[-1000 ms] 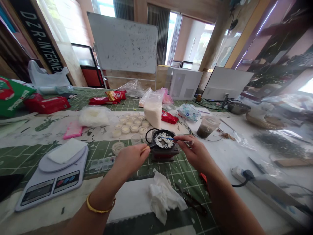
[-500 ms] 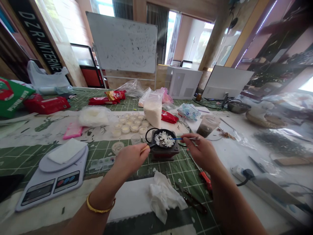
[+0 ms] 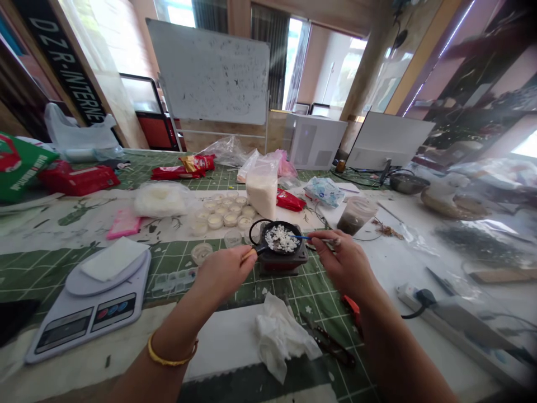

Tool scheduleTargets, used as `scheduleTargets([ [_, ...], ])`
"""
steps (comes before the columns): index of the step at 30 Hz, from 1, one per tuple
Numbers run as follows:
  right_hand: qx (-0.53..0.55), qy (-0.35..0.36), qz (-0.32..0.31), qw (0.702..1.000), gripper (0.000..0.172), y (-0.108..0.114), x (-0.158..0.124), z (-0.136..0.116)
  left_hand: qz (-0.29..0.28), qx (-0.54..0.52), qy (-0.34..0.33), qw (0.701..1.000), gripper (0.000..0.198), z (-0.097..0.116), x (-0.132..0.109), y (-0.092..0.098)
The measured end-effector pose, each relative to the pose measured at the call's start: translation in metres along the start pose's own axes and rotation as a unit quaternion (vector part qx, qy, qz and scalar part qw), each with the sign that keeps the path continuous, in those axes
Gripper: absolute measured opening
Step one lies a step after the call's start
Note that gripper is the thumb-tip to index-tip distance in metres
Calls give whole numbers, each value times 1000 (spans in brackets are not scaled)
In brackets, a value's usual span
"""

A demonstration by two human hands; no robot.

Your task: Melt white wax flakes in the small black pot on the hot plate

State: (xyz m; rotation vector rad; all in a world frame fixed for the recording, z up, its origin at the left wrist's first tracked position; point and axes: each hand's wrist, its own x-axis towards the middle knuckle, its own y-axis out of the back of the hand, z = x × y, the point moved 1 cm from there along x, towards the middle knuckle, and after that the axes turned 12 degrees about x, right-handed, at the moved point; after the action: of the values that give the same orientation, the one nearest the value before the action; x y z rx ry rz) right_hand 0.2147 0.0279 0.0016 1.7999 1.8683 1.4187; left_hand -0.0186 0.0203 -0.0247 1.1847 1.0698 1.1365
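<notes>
A small black frying pan [image 3: 297, 251] rests on a little hot plate [image 3: 285, 263] in the middle of the table. White pellets [image 3: 280, 239] lie heaped inside the pan. My left hand [image 3: 226, 274] is closed round the pan's wooden-ended handle. My right hand [image 3: 342, 260] pinches a thin blue stick [image 3: 302, 237], whose tip reaches into the pellets; the tip's shape is too small to make out. Just beyond the pan stands a clear bag of white granules [image 3: 262, 190], with several small round tubs [image 3: 222, 212] to its left.
A kitchen scale [image 3: 96, 302] sits at the left. Crumpled tissue [image 3: 279, 336] and dark-handled scissors or pliers [image 3: 335, 347] lie near the front. At the right are a plastic cup with dark contents [image 3: 356, 215] and a power strip [image 3: 453, 324] with cables.
My right hand has shifted slightly, with the blue stick moving a little among the pellets. The left hand and the pan have stayed in place.
</notes>
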Motion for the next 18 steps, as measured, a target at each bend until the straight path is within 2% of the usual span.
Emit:
scheduleTargets([
  [4,-5,3,-31,1000,24,0,0,1,5,-1,-2,1000,36,0,-1,-1],
  [7,4,1,-2,1000,26,0,0,1,10,4,-4,1000,36,-1,-1,-1],
  [11,10,6,-41,999,24,-2,0,1,2,2,-2,1000,36,0,-1,0],
  [14,20,-1,-24,1000,25,-5,1,0,-2,0,3,1000,37,1,-1,1],
  [18,23,1,-58,998,25,-8,1,-3,2,4,4,1000,37,1,0,0],
])
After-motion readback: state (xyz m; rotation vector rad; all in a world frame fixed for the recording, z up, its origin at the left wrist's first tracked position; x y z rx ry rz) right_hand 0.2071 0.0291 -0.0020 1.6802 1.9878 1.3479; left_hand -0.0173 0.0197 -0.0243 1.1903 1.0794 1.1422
